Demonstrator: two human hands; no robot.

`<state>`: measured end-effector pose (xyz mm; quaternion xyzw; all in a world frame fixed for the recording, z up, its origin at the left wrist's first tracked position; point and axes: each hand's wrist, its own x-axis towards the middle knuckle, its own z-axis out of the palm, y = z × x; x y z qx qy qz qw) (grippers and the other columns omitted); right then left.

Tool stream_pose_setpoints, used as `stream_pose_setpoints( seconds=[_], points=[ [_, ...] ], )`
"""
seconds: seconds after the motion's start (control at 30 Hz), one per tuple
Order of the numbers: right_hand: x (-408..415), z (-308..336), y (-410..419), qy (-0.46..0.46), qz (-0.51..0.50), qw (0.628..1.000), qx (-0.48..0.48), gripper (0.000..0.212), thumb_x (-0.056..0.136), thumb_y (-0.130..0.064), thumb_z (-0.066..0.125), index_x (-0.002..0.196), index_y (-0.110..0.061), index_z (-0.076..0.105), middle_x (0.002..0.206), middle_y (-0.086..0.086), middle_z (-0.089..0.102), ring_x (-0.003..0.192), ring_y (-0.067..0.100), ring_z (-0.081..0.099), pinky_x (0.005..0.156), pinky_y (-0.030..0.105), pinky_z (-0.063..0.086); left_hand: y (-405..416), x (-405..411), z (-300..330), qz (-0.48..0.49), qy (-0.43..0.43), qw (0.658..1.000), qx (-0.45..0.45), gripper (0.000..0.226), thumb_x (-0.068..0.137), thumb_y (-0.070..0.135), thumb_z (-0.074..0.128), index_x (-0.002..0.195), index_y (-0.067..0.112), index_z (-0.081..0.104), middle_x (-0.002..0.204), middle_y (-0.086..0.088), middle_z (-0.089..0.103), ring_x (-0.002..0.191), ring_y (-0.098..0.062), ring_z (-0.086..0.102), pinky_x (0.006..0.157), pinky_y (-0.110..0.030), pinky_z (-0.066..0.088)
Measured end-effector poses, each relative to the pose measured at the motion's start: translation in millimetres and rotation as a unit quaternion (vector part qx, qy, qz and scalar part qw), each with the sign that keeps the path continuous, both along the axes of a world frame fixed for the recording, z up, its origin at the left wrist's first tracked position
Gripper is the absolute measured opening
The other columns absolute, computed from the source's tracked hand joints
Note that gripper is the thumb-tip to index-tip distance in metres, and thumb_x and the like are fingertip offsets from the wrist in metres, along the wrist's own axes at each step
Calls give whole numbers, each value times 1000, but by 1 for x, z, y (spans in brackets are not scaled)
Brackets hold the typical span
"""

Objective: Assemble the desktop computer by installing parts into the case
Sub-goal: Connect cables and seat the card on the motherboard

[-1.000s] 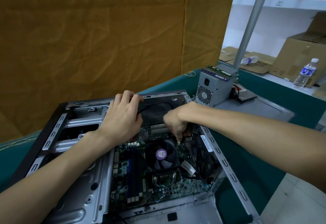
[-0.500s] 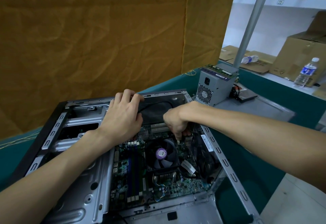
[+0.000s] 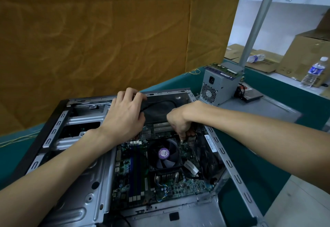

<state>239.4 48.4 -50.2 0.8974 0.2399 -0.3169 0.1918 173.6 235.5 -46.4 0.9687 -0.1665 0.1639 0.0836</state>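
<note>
The open grey computer case [image 3: 230,164] lies on its side on the green table, with the motherboard [image 3: 135,173] inside and a black CPU fan [image 3: 165,154] with a purple label at its middle. My left hand [image 3: 123,119] lies over the case's far part, its fingers curled round a black cable [image 3: 157,104]. My right hand [image 3: 178,121] reaches down beside the fan and pinches a small connector [image 3: 181,140] against the board. What the connector plugs into is hidden by my fingers.
A grey power supply [image 3: 217,85] stands behind the case with RAM sticks [image 3: 225,69] lying on top. A flat drive [image 3: 252,95] lies to its right. Water bottles [image 3: 313,72] and cardboard boxes [image 3: 307,55] sit on the far shelf. A brown cloth hangs behind.
Both hands stay nearly where they were. My right hand's fingertips have shifted slightly at the connector beside the fan.
</note>
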Motion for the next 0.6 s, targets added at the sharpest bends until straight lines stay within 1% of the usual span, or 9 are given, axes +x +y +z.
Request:
stream_pose_setpoints(
  seconds=[0.07,0.17,0.33,0.43,0.47,0.53,0.6],
  points=[
    [0,0,0,1,-1,1000,-1,25,88,-24,81,68,-12,72,50,-6,66,51,11,66,81,29,61,0,0,0,-1,3,1000,-2,45,94,19,60,136,11,49,136,-11,42,120,-35,39,99,-45,39],
    [1,-1,0,2,0,1000,-7,27,89,-26,81,67,-12,71,47,-8,65,41,5,60,75,26,59,-1,0,1,0,3,1000,-1,44,94,20,60,136,11,49,136,-11,41,121,-35,39,99,-44,38],
    [2,-4,1,2,9,1000,-15,29,89,-27,79,66,-13,71,47,-8,65,39,4,59,70,23,57,0,0,0,1,3,1000,0,44,94,20,60,136,11,49,136,-11,41,121,-34,39,99,-44,38],
    [1,-5,2,3,11,1000,-12,29,90,-26,79,66,-12,70,46,-8,64,37,4,58,63,21,56,0,0,0,1,4,1000,0,45,94,20,60,136,11,49,136,-11,42,121,-34,39,99,-45,39],
    [1,-5,2,3,13,1000,-10,29,90,-26,79,67,-12,69,45,-8,63,38,6,59,65,23,57,0,0,0,1,3,1000,0,45,93,20,60,136,11,49,136,-11,42,120,-34,39,99,-45,39],
    [0,-4,2,3,21,1000,-14,29,90,-25,79,66,-12,68,45,-8,63,48,10,63,77,28,61,-1,0,0,0,2,1000,2,45,93,20,61,136,11,49,136,-11,42,120,-34,40,99,-45,39],
    [-2,-4,5,9,27,999,-26,27,91,-26,78,69,-11,70,49,-7,65,59,15,67,88,32,61,0,0,0,0,0,1000,5,45,93,20,61,136,11,49,136,-11,42,120,-34,40,99,-45,39]
  ],
)
